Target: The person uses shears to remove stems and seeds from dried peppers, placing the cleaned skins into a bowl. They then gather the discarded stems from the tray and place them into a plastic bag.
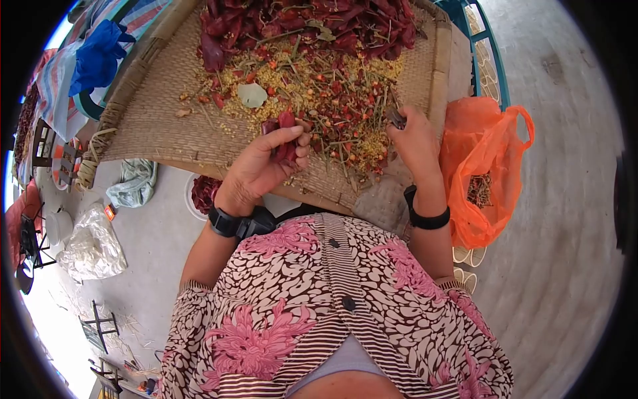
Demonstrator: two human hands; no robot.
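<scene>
My left hand (269,156) is closed around dried red chili peppers (287,120), their ends sticking up past the thumb and fingers. Closed on a small dark metal tool (397,119) is my right hand (415,136), off to the right; the fingers hide most of the tool. Both hands are above the near part of a woven tray (149,106). Between and beyond them lie yellow seeds (249,113), cut stems and red bits. A heap of dried red chilies (312,26) covers the far side of the tray.
An orange plastic bag (482,173) with stems inside hangs right of the tray. Below the tray's left side, a white bowl (193,206) holds chilies. A clear plastic bag (93,246) lies on the floor at left. A blue bag (100,56) is at upper left.
</scene>
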